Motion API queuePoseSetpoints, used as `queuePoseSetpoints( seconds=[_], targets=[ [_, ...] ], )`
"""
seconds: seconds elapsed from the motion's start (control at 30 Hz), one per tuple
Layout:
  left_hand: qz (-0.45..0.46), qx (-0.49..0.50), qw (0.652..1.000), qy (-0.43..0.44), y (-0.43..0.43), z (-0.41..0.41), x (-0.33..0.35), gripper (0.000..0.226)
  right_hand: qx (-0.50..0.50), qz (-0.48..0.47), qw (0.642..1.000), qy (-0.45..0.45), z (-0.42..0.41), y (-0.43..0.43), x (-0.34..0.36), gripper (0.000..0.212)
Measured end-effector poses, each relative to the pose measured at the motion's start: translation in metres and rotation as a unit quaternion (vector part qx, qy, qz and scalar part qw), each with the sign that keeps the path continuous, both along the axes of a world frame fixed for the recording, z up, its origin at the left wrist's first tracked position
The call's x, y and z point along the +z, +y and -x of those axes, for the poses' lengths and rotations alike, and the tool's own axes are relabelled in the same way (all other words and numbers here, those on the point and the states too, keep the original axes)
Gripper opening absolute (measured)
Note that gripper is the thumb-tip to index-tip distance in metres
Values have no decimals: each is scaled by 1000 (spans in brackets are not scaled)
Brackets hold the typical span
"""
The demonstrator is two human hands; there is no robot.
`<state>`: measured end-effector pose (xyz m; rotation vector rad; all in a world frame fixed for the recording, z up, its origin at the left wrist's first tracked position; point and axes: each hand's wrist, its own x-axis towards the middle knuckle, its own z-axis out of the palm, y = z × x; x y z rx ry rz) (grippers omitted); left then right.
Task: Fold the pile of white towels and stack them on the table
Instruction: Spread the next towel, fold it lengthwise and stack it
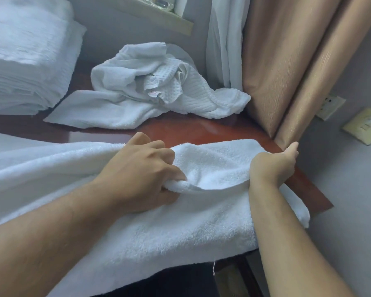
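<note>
White terry towel (169, 228) spread across the near edge of the table (201, 129), its long axis running left to right beneath both forearms and passing out of view to the left. Its right end hangs over the table edge just below the right wrist. The left hand (144, 168) grasps a raised fold of the towel, fingers curled under the fold. The right hand (274, 163) grips the far right corner of the same towel, fingers closed around the cloth. Reddish polished wood of the table shows just beyond both hands. A tan curtain (287, 61) hangs beyond the right hand, with a white sheer curtain (223, 39) to its left against a grey wall. Far left of the left hand stands a stack of folded towels (26, 61). Between that stack and the curtains, beyond the left hand, lies a pile of unfolded towels (154, 86). Two wall plates (364, 125) sit to the right of the right hand.
</note>
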<state>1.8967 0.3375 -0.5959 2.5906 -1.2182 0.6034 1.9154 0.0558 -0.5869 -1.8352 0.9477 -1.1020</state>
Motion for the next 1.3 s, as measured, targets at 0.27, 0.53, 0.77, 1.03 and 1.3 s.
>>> queuePoseSetpoints(
  seconds=[0.27, 0.53, 0.77, 1.03, 1.3],
  targets=[
    [-10, -3, 1000, -4, -1, 1, 1, 18, 240, 255, 879, 324, -8, 46, 22, 34],
    [-1, 38, 999, 20, 2, -6, 0, 38, 210, 191, 813, 508, -20, 43, -14, 79],
    [-47, 100, 993, 29, 18, -20, 6, 49, 184, 176, 825, 505, -33, 36, -13, 75],
    [18, 154, 959, 237, 144, -23, 30, 63, 339, 259, 889, 166, -14, 107, 7, 30],
    [-68, 237, 910, 333, 223, 0, 45, 87, 510, 400, 699, 300, 30, 254, -2, 105]
  ],
)
